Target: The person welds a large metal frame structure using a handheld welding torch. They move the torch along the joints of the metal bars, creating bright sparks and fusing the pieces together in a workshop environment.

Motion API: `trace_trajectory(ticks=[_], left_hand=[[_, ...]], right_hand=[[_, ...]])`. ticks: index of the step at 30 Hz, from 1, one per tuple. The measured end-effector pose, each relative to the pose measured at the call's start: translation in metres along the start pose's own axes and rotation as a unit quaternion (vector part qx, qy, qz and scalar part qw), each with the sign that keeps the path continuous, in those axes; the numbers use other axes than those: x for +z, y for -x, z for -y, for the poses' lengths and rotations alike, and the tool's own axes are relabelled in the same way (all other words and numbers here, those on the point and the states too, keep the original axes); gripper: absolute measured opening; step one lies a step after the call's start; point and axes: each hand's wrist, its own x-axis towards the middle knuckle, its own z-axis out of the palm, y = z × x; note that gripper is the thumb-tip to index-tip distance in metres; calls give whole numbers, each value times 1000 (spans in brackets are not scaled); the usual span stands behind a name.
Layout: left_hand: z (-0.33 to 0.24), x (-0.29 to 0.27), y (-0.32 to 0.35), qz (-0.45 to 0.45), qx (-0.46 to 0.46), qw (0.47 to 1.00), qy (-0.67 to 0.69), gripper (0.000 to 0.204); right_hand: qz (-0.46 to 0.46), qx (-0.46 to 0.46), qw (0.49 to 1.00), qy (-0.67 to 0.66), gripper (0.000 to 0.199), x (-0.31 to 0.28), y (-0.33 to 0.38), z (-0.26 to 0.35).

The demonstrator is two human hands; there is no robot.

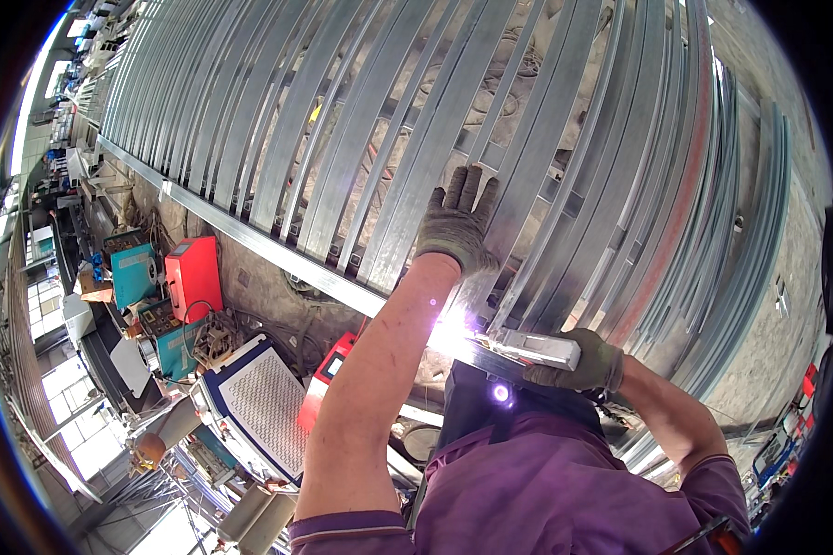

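Note:
My left hand (pixel 458 220), in a grey-green work glove, lies with fingers spread on the long metal tubes (pixel 426 180) in front of me. In my gloved right hand (pixel 590 363) is a welding torch (pixel 539 350) with a boxy, pale metal body. Its tip points left, at a glaring white-violet weld spot (pixel 452 335) by the near edge of the metal frame. The glare hides the joint itself. A long metal rail (pixel 250 236) runs along the near ends of the tubes.
To the left stand red machine boxes (pixel 192 277), teal machines (pixel 134 276) and a pale case with a perforated panel (pixel 259 398). Cables (pixel 292 338) lie on the floor beside them. Stacked long metal strips (pixel 750 240) curve along the right side.

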Motion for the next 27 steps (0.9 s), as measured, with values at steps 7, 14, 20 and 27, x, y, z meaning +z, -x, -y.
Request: trace_trajectory(ticks=[7,14,20,27], left_hand=[[0,1,-1,-4,-1,1000,-5,140],[1,4,-1,-11,-1,1000,3,140],[1,3,0,-18,2,1000,8,140],[0,2,0,-14,-1,1000,12,139]], right_hand=[[-23,-38,999,0,82,2,2,-2],[10,4,1000,-1,75,-5,6,10],[3,-5,1000,-20,82,0,5,-3],[20,20,999,-19,80,-5,8,4]])
